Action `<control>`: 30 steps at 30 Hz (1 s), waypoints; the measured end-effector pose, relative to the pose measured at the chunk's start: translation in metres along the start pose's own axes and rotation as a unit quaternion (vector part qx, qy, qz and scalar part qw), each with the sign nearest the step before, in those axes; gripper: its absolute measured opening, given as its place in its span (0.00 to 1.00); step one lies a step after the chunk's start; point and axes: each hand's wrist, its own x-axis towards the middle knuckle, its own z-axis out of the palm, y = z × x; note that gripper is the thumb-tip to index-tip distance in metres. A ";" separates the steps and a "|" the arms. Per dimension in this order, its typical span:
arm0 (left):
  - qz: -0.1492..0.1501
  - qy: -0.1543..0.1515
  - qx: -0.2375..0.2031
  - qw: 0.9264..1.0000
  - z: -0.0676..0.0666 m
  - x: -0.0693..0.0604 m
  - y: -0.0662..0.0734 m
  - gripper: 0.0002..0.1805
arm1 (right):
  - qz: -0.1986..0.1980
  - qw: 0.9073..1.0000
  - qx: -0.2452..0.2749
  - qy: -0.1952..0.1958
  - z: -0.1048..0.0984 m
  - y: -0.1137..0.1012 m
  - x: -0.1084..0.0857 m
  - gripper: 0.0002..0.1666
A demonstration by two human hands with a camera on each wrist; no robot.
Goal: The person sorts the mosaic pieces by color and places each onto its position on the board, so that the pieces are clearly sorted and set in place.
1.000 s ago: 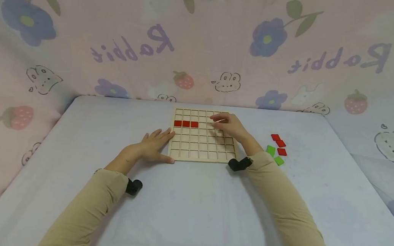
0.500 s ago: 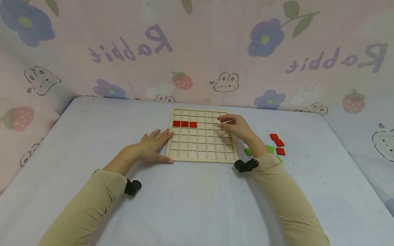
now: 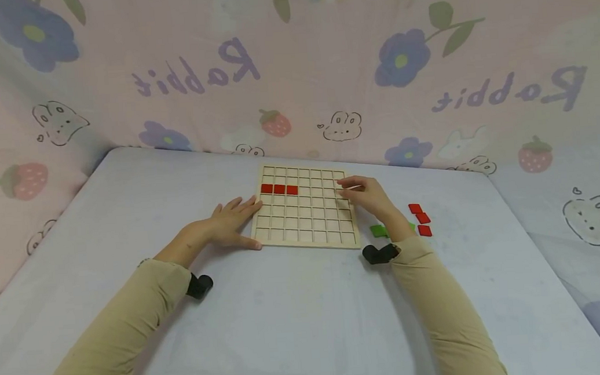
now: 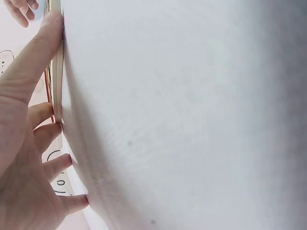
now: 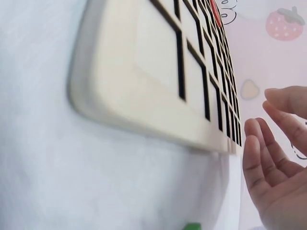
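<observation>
A pale wooden grid board (image 3: pixel 304 246) lies on the table, with three red square tiles (image 3: pixel 279 189) side by side in one row at its left. My left hand (image 3: pixel 225 224) is spread flat beside the board, fingertips and thumb touching its left edge. In the left wrist view, the thumb (image 4: pixel 36 60) rests against the board's side. My right hand (image 3: pixel 368 197) hovers over the board's right edge. Its fingers are loosely bent, and the right wrist view shows nothing between thumb and fingertips (image 5: pixel 276 96).
Right of the board lie three loose red tiles (image 3: pixel 423 218). Green tiles (image 3: pixel 378 231) lie near the right wrist, partly hidden by it. A black wrist camera (image 3: pixel 380 254) sits under each cuff. A patterned cloth (image 3: pixel 291 66) hangs behind the table.
My right hand has drawn rightward from the board's upper middle to its right edge. A green tile now shows left of the right wrist, while others are covered by it. The left hand stays put.
</observation>
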 end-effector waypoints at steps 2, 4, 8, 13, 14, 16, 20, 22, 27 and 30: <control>-0.001 0.001 0.001 1.000 0.000 0.000 0.001 0.55 | -0.001 1.000 0.000 0.000 -0.002 0.001 -0.001 0.23; -0.001 0.002 0.003 1.000 0.000 -0.001 0.001 0.55 | 0.000 1.000 -0.004 0.000 -0.003 0.002 -0.001 0.23; -0.002 0.002 0.003 1.000 0.000 0.000 0.001 0.55 | 0.010 1.000 -0.010 0.003 -0.007 0.003 -0.003 0.23; -0.001 0.004 0.004 1.000 0.001 0.001 -0.001 0.55 | 0.016 1.000 -0.013 0.005 -0.012 0.006 -0.005 0.24; -0.001 0.004 0.005 1.000 0.001 0.001 -0.001 0.55 | 0.018 1.000 -0.015 0.006 -0.013 0.006 -0.005 0.24; 0.000 0.004 0.006 1.000 0.001 0.001 -0.001 0.55 | 0.022 1.000 -0.018 0.008 -0.016 0.007 -0.007 0.24; 0.000 0.005 0.007 1.000 0.001 0.001 -0.001 0.55 | 0.032 0.999 -0.020 0.007 -0.020 0.010 -0.009 0.25; 0.000 0.005 0.008 1.000 0.001 0.001 -0.001 0.55 | 0.035 0.999 -0.014 0.004 -0.022 0.012 -0.011 0.26; 0.001 0.006 0.007 1.000 0.002 0.002 -0.001 0.55 | 0.038 0.999 -0.015 0.004 -0.027 0.015 -0.015 0.27; 0.006 0.007 -0.003 1.000 0.001 0.000 0.000 0.55 | 0.041 0.999 -0.033 0.010 -0.031 0.017 -0.017 0.26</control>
